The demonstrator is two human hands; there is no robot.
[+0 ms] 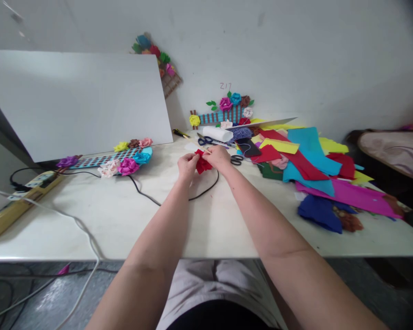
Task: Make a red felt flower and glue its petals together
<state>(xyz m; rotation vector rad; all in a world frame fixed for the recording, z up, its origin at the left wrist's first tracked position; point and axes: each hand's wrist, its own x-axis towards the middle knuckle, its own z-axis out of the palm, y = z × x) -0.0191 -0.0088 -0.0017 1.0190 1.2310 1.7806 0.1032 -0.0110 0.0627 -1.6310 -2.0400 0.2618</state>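
Observation:
Both my hands meet over the middle of the white table (124, 220). Between them is a small red felt flower (203, 163). My left hand (187, 166) pinches its left side with closed fingers. My right hand (219, 157) grips its right side, fingers curled round it. A black cable (206, 189) loops on the table just below the flower.
A pile of coloured felt sheets (313, 165) covers the right side. Scissors (237, 159), a white roll (217, 134) and blue yarn (241, 133) lie behind my hands. A flower-decorated strip (120, 159) lies at left, another decorated strip (227, 110) leans on the wall. A power strip (37, 179) sits far left.

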